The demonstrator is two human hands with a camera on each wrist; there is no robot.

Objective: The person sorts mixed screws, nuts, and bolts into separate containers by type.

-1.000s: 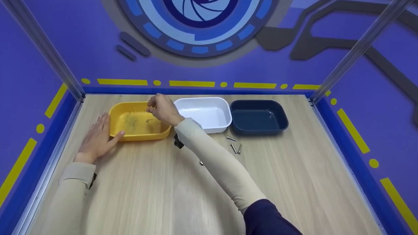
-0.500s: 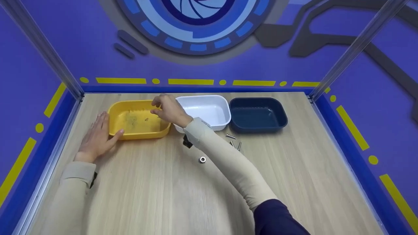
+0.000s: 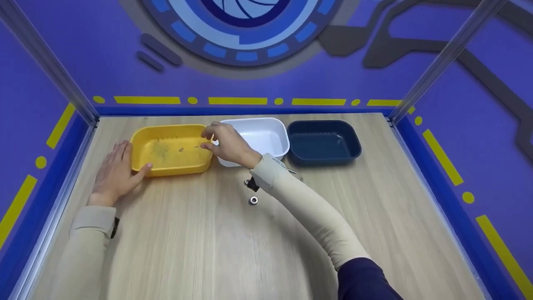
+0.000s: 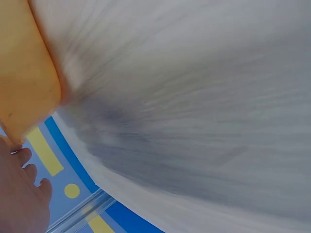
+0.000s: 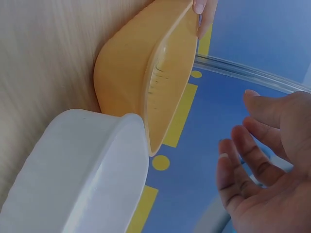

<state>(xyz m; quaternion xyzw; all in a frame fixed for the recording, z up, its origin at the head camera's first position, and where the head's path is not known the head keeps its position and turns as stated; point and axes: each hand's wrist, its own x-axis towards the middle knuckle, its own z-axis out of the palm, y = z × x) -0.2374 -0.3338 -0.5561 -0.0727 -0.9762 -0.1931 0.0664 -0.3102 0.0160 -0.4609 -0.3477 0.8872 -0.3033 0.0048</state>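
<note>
Along the left end of the yellow bin (image 3: 175, 170) lies my left hand (image 3: 114, 177), fingers extended and thumb over the near rim. Part of that hand (image 4: 24, 189) also shows beside the bin in the left wrist view. My right hand (image 3: 231, 143) hovers over the yellow bin's right rim and the white bin (image 3: 278, 141). Its fingers (image 5: 245, 167) are loosely bent with a gap to the thumb, and nothing is between them. Small dark marks (image 3: 181, 149) show on the yellow bin's floor.
A dark blue bin (image 3: 325, 160) stands right of the white one. A metal nut (image 3: 253, 201) lies on the wooden table (image 3: 187, 233), with another small metal piece (image 3: 246, 181) behind it. Screws (image 3: 292, 171) are partly hidden by the right forearm. Purple panels (image 3: 250, 89) enclose the table.
My right hand has drawn right from over the yellow bin, and its finger and thumb have spread apart. The forearm now covers more of the screws and uncovers the nut. The left hand stays put.
</note>
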